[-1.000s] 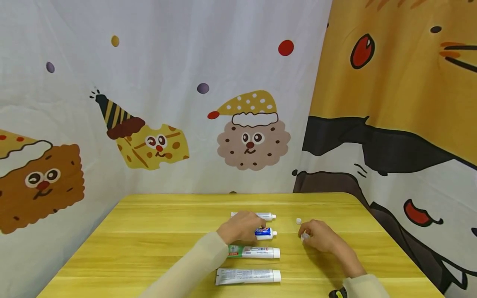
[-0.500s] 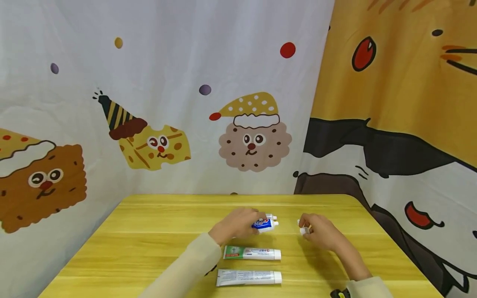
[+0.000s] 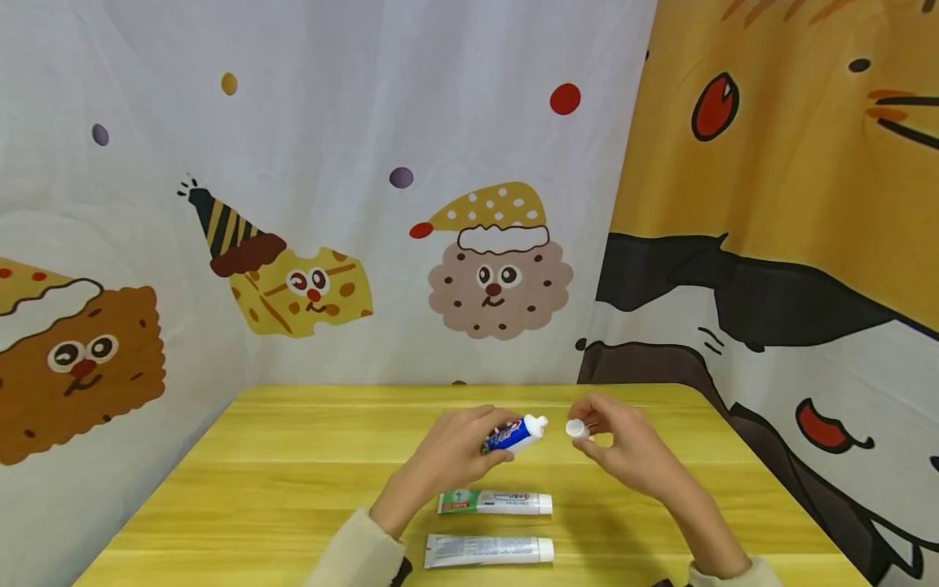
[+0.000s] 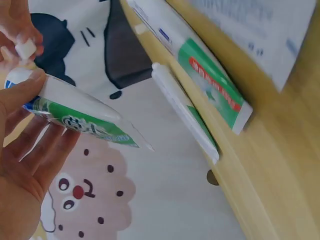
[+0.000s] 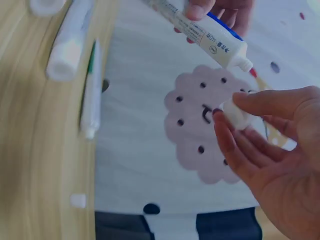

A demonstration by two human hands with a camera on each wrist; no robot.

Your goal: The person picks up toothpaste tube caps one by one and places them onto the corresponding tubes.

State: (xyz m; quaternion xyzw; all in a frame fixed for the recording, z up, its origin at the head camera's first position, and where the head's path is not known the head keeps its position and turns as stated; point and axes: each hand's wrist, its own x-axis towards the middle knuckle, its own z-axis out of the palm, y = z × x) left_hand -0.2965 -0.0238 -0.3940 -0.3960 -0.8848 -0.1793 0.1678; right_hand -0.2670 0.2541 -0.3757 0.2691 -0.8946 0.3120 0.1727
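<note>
We see the left hand [image 3: 456, 444] grasping the blue tube [image 3: 511, 435], thumb on one side and fingers on the other, holding it above the table [image 3: 308, 465]. The tube is tilted, its bare nozzle [image 3: 540, 425] raised and pointing toward the right hand [image 3: 623, 444]. That hand pinches a white cap [image 3: 575, 429] between thumb and fingers, just beside the nozzle but apart from it. On our side of the left hand, the green tube [image 3: 495, 502] lies flat on the table with its white end to the right; nearer us still, the silver tube [image 3: 487, 551] lies roughly parallel to it. In the head view the left hand hides a slim tube [image 4: 184, 111], which the wrist views show lying on the table with no cap on. Below the right hand, we find a loose cap [image 5: 78, 200] on the table. Behind both hands hangs a printed cloth [image 3: 323, 122].
</note>
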